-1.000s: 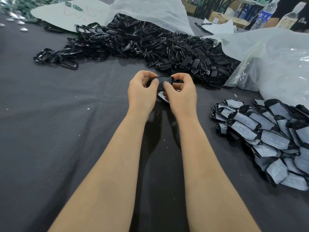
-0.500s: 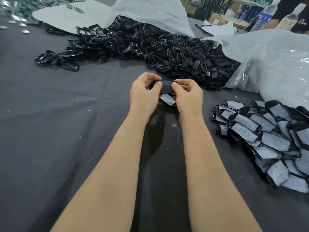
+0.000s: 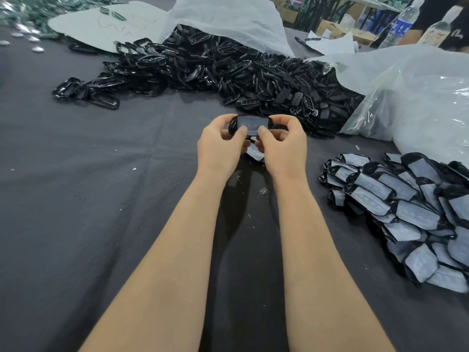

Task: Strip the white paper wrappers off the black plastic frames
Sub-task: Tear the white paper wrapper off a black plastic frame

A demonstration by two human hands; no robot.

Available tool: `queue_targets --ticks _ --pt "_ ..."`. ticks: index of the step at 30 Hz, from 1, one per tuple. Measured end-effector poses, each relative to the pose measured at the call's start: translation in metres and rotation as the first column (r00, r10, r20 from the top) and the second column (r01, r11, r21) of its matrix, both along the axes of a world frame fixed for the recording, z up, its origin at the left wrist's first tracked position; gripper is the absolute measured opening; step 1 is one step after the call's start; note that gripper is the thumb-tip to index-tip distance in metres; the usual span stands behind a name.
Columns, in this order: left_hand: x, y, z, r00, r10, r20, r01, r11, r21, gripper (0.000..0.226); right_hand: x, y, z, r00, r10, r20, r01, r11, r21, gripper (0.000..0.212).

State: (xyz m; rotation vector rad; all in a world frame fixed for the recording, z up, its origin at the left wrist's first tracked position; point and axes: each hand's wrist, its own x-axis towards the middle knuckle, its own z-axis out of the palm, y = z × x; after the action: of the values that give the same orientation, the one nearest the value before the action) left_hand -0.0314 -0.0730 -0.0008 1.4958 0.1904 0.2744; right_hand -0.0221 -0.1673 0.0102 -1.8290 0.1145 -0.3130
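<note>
here both hands meet over the middle of the dark cloth (image 3: 101, 199). the left hand (image 3: 218, 144) and the right hand (image 3: 283, 146) each grip one end of a single black frame (image 3: 250, 122), with the fingers curled round behind it and both thumbs pressed on its near face, which shows pale grey between them. the frame is held level, lifted off the cloth, just in front of the heap of bare frames (image 3: 203, 69). a strip of white wrapper (image 3: 255, 154) shows under the thumbs; whether it hangs from the frame or lies on the cloth cannot be told. the heap of bare frames spreads across the far side of the cloth and runs up to a clear plastic bag (image 3: 418, 102) on the right. nearer, on the right, lies a pile of wrapped frames (image 3: 406, 209), black edges around pale paper, well apart from the hands. a white bag (image 3: 228, 19) rises behind the heap, a pale sheet (image 3: 101, 24) lies at far left, and a water bottle (image 3: 400, 24) stands at far right.
</note>
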Motion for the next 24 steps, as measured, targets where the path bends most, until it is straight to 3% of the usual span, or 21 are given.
queue_targets --ticks 7,16,24 --pt "-0.0013 0.0031 0.0018 1.0 0.025 0.003 -0.026 1.0 0.008 0.026 -0.002 0.0039 -0.0002 1.0 0.016 0.001 -0.016 1.0 -0.009 0.019" --pt "-0.0066 0.0002 0.0053 0.999 0.023 0.026 -0.026 0.99 0.139 0.019 -0.0009 0.0027 0.0008 1.0 0.002 0.017 -0.001 0.999 -0.042 0.018" --pt "-0.0099 -0.001 0.0081 0.998 0.053 0.043 -0.06 0.979 0.197 0.027 -0.0029 0.003 -0.0006 0.999 0.026 0.048 -0.022 0.996 -0.085 0.022"
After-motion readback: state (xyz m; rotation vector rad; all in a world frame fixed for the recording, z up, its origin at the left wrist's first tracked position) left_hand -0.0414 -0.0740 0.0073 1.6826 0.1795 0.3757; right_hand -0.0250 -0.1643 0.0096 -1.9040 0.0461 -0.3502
